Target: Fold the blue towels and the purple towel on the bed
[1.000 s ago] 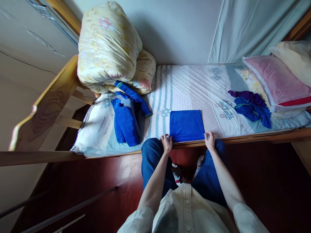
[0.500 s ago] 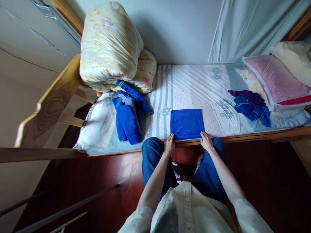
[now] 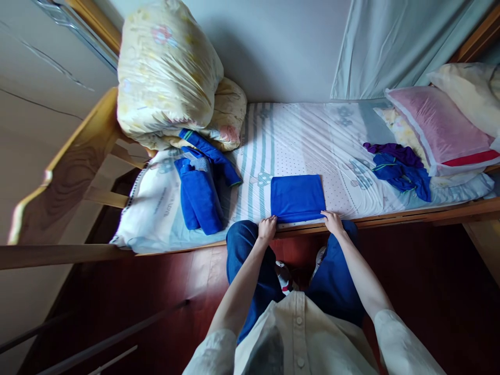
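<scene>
Sheet [image 3: 304, 138] lettered "LOVE"; left grip [image 3: 267, 228], right grip [image 3: 333, 222] pinching blue cloth [image 3: 297, 196] at near corners.

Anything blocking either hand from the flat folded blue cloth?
Nothing visible. The left hand is at the near left corner of the blue cloth, the right hand at its near right corner. The blue bundle to the left and crumpled blue garment to the right lie clear of both.
</scene>
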`<act>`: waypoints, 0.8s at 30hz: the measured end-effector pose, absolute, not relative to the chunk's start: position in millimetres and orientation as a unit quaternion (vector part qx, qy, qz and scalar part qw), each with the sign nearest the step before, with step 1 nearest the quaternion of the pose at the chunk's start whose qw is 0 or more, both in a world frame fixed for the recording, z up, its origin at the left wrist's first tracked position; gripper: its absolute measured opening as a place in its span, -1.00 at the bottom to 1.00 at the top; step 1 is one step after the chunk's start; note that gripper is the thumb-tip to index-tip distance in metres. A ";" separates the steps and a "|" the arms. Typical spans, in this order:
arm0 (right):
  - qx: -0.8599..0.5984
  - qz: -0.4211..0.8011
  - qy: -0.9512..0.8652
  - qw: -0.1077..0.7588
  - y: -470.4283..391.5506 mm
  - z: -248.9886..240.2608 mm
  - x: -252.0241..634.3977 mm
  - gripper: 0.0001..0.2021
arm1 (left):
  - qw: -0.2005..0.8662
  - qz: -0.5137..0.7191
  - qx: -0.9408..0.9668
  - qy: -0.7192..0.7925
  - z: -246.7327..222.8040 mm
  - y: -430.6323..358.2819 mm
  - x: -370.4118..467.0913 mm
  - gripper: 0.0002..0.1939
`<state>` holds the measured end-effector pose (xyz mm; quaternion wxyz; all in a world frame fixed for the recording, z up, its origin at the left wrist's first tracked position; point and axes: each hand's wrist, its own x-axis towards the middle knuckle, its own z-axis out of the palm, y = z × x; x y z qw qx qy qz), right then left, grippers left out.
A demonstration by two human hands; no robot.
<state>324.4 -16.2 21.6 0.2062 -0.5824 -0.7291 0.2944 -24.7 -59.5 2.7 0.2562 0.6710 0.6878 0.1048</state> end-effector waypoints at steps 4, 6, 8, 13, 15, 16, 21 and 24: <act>-0.579 0.337 -0.717 0.194 -20.7 32.2 331.8 -0.65 | 0.249 0.070 0.668 0.698 13.9 -63.6 -29.4 -0.63; -0.583 0.355 -0.701 0.207 -21.6 35.2 334.4 -0.70 | 0.254 0.086 0.657 0.705 16.9 -64.9 -30.5 -0.60; -0.587 0.370 -0.684 0.225 -20.2 35.6 335.9 -0.74 | 0.273 0.124 0.634 0.713 19.6 -64.0 -30.8 -0.57; -0.599 0.400 -0.637 0.274 -10.9 27.6 336.1 -0.67 | 0.345 0.223 0.528 0.744 26.8 -55.6 -29.5 -0.60; -0.605 0.411 -0.616 0.291 -7.7 23.6 335.3 -0.65 | 0.370 0.253 0.490 0.748 28.4 -52.1 -28.6 -0.66; -0.608 0.416 -0.608 0.297 -6.6 21.9 335.0 -0.65 | 0.377 0.263 0.476 0.750 28.6 -50.7 -28.2 -0.69; -0.610 0.415 -0.594 0.322 -4.2 15.8 333.2 -0.59 | 0.375 0.251 0.444 0.774 25.2 -46.6 -26.4 -0.78; -0.615 0.394 -0.598 0.331 -3.6 12.2 331.0 -0.54 | 0.373 0.238 0.438 0.783 23.3 -46.2 -26.9 -0.84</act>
